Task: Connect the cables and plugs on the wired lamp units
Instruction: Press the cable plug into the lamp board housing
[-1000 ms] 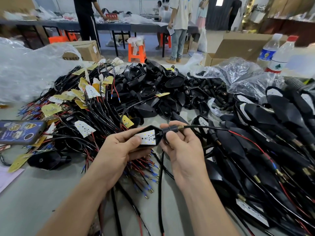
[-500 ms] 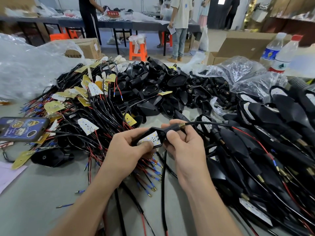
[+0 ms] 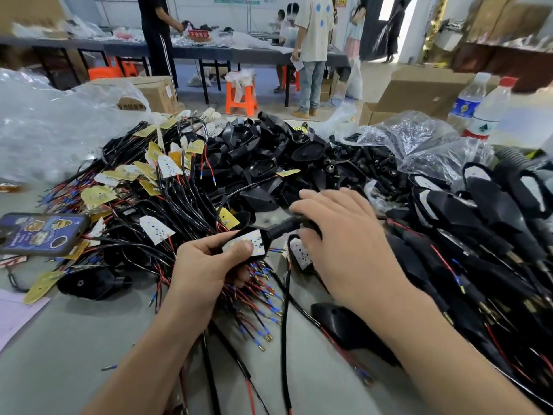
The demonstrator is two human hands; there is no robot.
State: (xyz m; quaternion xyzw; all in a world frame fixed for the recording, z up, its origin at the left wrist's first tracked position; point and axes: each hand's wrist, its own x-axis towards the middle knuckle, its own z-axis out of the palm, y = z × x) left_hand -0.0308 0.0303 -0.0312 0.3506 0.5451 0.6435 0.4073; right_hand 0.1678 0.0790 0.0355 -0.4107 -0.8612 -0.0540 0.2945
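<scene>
The left hand (image 3: pixel 206 265) holds one lamp unit (image 3: pixel 248 245) near the middle. The right hand (image 3: pixel 341 247) grips its black plug (image 3: pixel 284 227). The pile of loose wires (image 3: pixel 143 199) on the left looks not done yet.

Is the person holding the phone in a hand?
No, the phone lies on the table by itself, while the left hand grips a lamp unit.

A phone (image 3: pixel 42 233) lies on the surface (image 3: pixel 59 339) at left, two water bottles (image 3: pixel 466 98) stand far right, and an orange stool (image 3: pixel 241 95) stands beyond.
</scene>
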